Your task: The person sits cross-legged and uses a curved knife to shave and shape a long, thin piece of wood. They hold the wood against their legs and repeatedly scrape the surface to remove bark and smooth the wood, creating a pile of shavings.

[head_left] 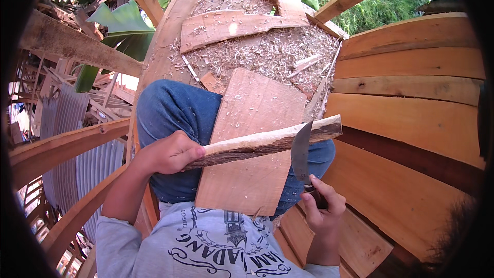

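— Where's the wooden stick (pixel 267 141)?
— Across the lap, over a flat board (pixel 252 144); the left hand (pixel 170 153) clasps its near end.
— And the right hand (pixel 321 208)?
— Clenched on a knife (pixel 303 159), blade against the stick's far end.

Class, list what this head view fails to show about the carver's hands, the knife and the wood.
- Knife handle: wrapped by the right hand.
- Near end of the wooden stick: covered by the left hand.
- Lap beneath the flat board: hidden by it.
- Small object among the shavings: too small to identify.
- Picture corners: blacked out by the fisheye rim.
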Demonstrator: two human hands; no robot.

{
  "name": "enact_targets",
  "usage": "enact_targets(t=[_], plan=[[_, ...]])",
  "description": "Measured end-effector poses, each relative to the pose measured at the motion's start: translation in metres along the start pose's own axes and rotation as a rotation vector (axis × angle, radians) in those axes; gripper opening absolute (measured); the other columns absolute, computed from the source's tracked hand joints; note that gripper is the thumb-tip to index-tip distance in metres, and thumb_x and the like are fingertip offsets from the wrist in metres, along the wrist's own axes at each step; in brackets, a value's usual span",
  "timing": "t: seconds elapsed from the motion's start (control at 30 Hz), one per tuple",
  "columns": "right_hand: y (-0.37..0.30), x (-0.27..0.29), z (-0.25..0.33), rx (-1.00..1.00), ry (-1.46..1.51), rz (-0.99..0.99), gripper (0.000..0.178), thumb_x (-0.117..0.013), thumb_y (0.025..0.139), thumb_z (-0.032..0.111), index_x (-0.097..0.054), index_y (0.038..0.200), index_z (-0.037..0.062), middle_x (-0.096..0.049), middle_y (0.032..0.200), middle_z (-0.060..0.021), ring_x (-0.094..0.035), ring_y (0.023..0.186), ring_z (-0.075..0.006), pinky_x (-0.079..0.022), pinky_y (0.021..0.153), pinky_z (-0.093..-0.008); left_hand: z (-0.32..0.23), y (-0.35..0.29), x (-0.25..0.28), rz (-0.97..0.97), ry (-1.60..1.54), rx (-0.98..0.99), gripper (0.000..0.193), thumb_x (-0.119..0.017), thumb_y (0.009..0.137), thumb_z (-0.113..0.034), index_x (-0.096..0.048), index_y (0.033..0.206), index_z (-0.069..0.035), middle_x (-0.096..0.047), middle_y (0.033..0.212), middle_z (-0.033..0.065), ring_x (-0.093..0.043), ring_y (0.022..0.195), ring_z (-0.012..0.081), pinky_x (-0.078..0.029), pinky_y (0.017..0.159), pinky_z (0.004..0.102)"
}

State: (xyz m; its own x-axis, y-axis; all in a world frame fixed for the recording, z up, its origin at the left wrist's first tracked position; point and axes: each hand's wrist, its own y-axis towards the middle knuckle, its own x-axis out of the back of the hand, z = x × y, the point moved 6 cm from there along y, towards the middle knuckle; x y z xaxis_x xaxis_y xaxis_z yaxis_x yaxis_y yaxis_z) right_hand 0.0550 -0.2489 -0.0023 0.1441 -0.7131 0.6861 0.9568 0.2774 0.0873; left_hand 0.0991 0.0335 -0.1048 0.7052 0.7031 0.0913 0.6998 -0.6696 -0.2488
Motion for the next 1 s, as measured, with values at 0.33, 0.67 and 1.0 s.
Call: enact_targets(t=[0.33,0.67,1.0], plan=[[-0.001,0.008,-0.011,-0.178,0.253,-0.315,0.030,-0.066,0.079,0.000,-0.061,0.109,-0.0017,-0.063,0.068,-0.0096,-0.056,0.053,-0.0085,-0.042,0.048,-0.0203,0.000,0.000,0.000,-0.006,-0.008,-0.018,0.046,-0.042,0.096,-0.028,-0.046,0.062,0.003,-0.040,0.049,0.0160,-0.042,0.043,0.0284,-0.036,0.047,0.0368],[-0.003,0.015,-0.010,-0.191,0.234,-0.484,0.031,-0.070,0.075,-0.001,-0.063,0.105,-0.0035,-0.065,0.070,-0.0120,-0.061,0.058,-0.0126,-0.047,0.055,-0.0224,0.000,0.002,0.000,-0.013,0.012,-0.053,0.048,-0.041,0.097,-0.030,-0.045,0.061,0.002,-0.041,0.049,0.0163,-0.043,0.043,0.0284,-0.036,0.047,0.0372],[-0.003,0.015,-0.013,-0.205,0.096,-0.285,0.031,-0.064,0.079,-0.003,-0.060,0.110,-0.0046,-0.066,0.077,-0.0115,-0.061,0.062,-0.0104,-0.047,0.058,-0.0196,0.001,0.002,0.000,-0.019,0.020,-0.038,0.049,-0.041,0.097,-0.031,-0.045,0.061,0.002,-0.042,0.049,0.0158,-0.045,0.044,0.0308,-0.037,0.047,0.0369]])
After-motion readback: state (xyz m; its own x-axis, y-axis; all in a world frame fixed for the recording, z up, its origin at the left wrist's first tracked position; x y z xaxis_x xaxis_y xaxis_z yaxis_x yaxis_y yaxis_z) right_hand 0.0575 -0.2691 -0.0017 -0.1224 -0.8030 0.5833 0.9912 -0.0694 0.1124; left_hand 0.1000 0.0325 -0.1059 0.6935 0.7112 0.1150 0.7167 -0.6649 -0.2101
